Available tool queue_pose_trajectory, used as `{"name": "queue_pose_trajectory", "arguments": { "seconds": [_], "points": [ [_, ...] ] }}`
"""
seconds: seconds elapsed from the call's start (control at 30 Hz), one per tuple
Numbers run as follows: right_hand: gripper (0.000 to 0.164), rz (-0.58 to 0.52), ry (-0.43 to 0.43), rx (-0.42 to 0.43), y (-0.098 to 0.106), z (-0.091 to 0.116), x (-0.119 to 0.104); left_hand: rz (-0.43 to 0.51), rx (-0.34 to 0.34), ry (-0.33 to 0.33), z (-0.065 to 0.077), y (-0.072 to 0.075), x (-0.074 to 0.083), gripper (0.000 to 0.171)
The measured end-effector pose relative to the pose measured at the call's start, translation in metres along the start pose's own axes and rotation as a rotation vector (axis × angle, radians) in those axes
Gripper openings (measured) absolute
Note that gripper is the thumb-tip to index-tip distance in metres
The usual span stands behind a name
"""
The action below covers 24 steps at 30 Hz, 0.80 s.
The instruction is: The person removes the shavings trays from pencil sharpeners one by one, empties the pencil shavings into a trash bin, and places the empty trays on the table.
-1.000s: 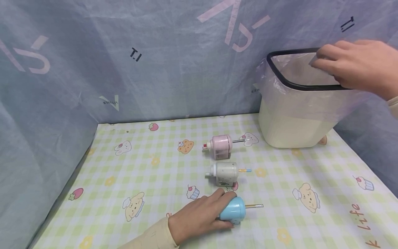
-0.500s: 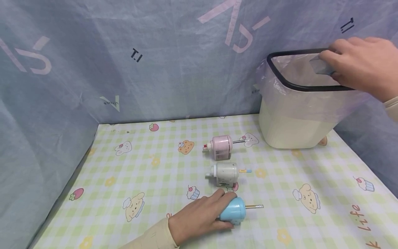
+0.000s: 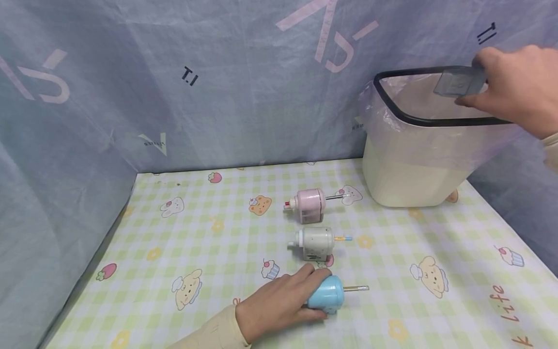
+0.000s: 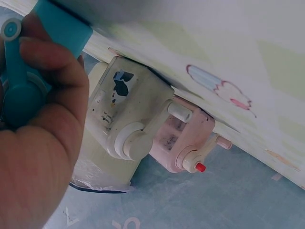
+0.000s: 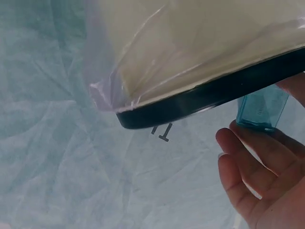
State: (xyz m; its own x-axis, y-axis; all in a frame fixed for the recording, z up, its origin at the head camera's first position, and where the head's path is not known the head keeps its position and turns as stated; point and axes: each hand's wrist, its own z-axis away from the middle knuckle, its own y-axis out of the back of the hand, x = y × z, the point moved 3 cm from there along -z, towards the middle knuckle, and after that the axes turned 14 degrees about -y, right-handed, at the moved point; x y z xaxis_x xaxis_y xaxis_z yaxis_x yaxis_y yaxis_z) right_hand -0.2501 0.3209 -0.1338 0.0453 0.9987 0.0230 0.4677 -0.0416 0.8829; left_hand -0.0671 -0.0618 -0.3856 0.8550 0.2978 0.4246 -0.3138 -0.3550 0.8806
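The left hand (image 3: 281, 300) is curled round a blue pencil sharpener (image 3: 329, 293) on the checked surface (image 3: 196, 247). Beyond that hand, a pink sharpener (image 3: 311, 206) is placed farther off and a grey sharpener (image 3: 318, 244) nearer, just past the fingers. A pencil (image 3: 357, 288) is lodged in the blue sharpener, pointed to the right, away from the same hand. Well to its right, a bag-lined bin (image 3: 410, 165) is set; above the bin's opening, a clear box (image 3: 459, 81) is pinched between the thumb and fingers of the right hand (image 3: 520, 89)
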Motion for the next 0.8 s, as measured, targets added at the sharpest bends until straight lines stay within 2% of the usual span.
{"name": "queue_pose_trajectory", "arguments": {
  "seconds": [0.3, 0.5, 0.8],
  "points": [
    [0.059, -0.078, -0.131, -0.098, 0.0000, -0.0031, 0.0059, -0.001, 0.006, -0.005, 0.0002, -0.0011, -0.0002, 0.064],
    [0.074, -0.144, -0.252, -0.211, -0.0048, -0.0064, 0.0084, 0.000, -0.002, 0.000, 0.0006, -0.0003, 0.0002, 0.064],
    [0.086, -0.148, -0.368, -0.293, -0.0048, -0.0052, 0.0084, -0.003, 0.005, -0.014, 0.0001, 0.0000, 0.0003, 0.063]
  ]
}}
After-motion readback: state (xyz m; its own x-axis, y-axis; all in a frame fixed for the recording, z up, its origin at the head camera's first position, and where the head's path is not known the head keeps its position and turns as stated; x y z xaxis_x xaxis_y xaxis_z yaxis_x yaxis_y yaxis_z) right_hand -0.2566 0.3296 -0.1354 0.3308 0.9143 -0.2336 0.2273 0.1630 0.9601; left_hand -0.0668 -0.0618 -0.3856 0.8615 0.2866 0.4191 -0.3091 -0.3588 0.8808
